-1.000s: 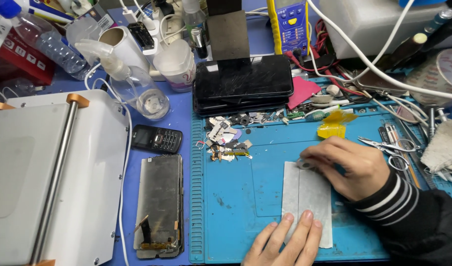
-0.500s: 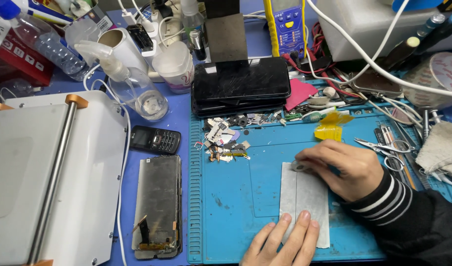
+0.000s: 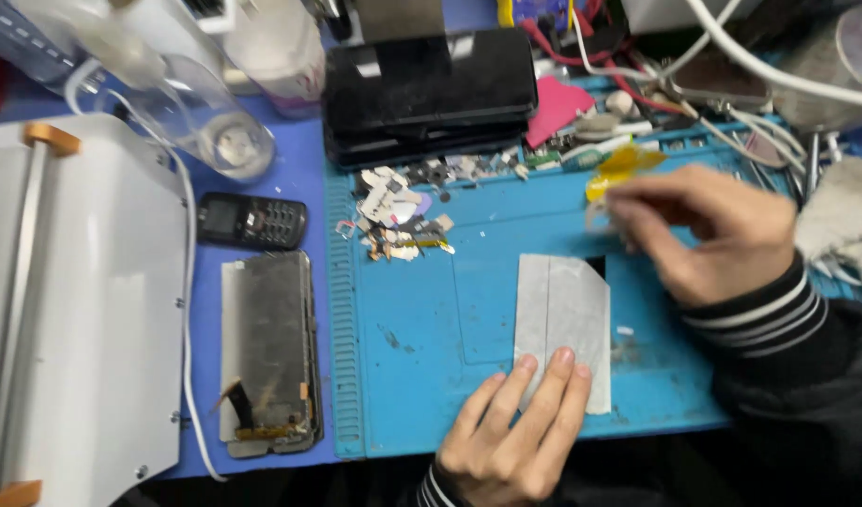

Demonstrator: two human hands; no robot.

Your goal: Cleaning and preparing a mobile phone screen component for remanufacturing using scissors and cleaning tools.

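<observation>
Right hand [image 3: 708, 230] lifted; left hand [image 3: 515, 427] flat on grey sheet [image 3: 567, 314].

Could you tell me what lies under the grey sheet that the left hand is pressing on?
The grey sheet lies flat on the blue work mat, held by the left hand at its near edge. Mat shows all around it; anything between sheet and mat is covered.

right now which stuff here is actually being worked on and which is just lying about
In hand:
- grey sheet on the blue mat, pinned by the left hand
- right hand raised above the mat, fingers pinched; what they hold is blurred

Lying about:
- stripped phone frame
- small keypad phone
- pile of small scraps
- black stacked device
- white machine
</observation>
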